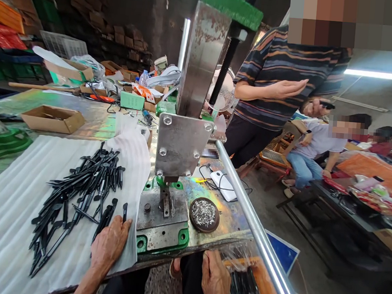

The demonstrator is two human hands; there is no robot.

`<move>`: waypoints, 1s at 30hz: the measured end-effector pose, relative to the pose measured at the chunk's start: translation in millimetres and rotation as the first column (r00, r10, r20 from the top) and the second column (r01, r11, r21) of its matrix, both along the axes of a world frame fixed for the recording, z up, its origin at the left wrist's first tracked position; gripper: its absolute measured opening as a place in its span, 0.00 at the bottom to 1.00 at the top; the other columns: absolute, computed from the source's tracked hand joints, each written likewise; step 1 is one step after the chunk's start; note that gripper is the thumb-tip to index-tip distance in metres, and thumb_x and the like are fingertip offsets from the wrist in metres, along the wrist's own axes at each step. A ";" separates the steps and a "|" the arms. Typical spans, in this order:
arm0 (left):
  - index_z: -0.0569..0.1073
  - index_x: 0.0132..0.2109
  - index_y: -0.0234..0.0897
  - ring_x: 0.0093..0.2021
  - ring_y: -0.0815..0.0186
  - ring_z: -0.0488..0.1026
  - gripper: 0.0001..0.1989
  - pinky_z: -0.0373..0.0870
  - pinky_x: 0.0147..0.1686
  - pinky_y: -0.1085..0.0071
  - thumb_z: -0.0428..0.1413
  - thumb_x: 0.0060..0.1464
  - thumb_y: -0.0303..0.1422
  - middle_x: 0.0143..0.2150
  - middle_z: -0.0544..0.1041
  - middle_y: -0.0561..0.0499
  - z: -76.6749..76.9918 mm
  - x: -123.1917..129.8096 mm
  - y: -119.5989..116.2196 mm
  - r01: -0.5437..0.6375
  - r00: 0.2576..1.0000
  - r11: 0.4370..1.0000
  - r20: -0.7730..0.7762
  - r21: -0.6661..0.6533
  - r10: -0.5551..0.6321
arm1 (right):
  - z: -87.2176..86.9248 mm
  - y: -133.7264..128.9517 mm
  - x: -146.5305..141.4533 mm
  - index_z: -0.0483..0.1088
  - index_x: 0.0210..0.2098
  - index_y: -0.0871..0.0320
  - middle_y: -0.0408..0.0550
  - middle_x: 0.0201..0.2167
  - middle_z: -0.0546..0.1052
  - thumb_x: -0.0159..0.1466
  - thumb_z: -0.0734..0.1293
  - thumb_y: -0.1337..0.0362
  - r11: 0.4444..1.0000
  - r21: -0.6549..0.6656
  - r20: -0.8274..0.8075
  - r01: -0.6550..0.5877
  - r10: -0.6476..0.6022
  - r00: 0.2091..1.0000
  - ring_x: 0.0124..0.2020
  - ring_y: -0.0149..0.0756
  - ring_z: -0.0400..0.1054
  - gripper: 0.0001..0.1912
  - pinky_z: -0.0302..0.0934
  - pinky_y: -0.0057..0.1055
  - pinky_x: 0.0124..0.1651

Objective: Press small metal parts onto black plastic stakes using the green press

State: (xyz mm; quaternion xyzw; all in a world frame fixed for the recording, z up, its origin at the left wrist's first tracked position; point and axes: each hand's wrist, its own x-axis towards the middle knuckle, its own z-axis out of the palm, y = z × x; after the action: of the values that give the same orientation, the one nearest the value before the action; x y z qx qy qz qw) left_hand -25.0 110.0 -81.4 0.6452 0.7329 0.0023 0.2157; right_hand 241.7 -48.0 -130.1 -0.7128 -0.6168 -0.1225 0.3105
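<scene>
My left hand (110, 243) is on the white foam sheet, its thumb and fingers closed on a slim black part (125, 211) with a rounded end. More such parts lie right beside its fingers, and a loose pile of black parts (91, 179) spreads behind it. My right hand (216, 280) is low in front of the table edge, by my knee, its fingers curled in; what they hold, if anything, is hidden. Between the hands stands a hand press (183, 146) with a small metal fixture (166, 203) on its base. A round brown dish (190, 215) holds many small silver pins.
The press's long steel lever (254, 219) slants down at my right. A white device with a cable (224, 185) lies behind the dish. A cardboard box (53, 120) stands at the back left. A person in a striped shirt (273, 71) stands beyond the press; another sits further right.
</scene>
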 end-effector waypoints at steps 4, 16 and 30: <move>0.64 0.38 0.39 0.42 0.49 0.75 0.19 0.64 0.36 0.62 0.33 0.62 0.43 0.38 0.78 0.41 0.9 0.4 -0.6 -0.008 1.000 1.000 0.010 0.003 0.008 | 0.5 -0.2 1.0 0.65 0.33 0.55 0.45 0.25 0.70 0.72 0.49 0.61 1.000 0.011 0.006 0.003 -0.003 1.000 0.24 0.36 0.68 0.18 0.58 0.29 0.27; 0.66 0.40 0.38 0.42 0.50 0.76 0.20 0.66 0.37 0.62 0.34 0.62 0.44 0.37 0.77 0.40 -0.2 1.8 -1.7 -0.039 0.999 0.999 0.013 0.017 0.039 | 4.1 1.1 -2.9 0.63 0.31 0.55 0.45 0.23 0.70 0.72 0.49 0.61 0.999 0.023 0.064 0.026 -0.027 0.998 0.23 0.37 0.67 0.18 0.56 0.31 0.25; 0.67 0.41 0.37 0.43 0.50 0.76 0.20 0.66 0.38 0.62 0.36 0.62 0.42 0.38 0.78 0.38 12.0 5.6 -2.8 -0.039 0.999 0.999 0.020 0.003 0.039 | 3.5 1.4 -3.4 0.63 0.31 0.55 0.45 0.23 0.70 0.73 0.47 0.59 0.998 0.019 0.122 0.052 -0.054 0.991 0.23 0.36 0.67 0.20 0.55 0.30 0.24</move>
State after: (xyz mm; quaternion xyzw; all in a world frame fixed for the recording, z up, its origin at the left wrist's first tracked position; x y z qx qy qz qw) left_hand -19.4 107.2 -69.4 0.6312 0.7431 0.0144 0.2217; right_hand 238.4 -46.6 -126.6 -0.7175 -0.6146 -0.1792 0.2744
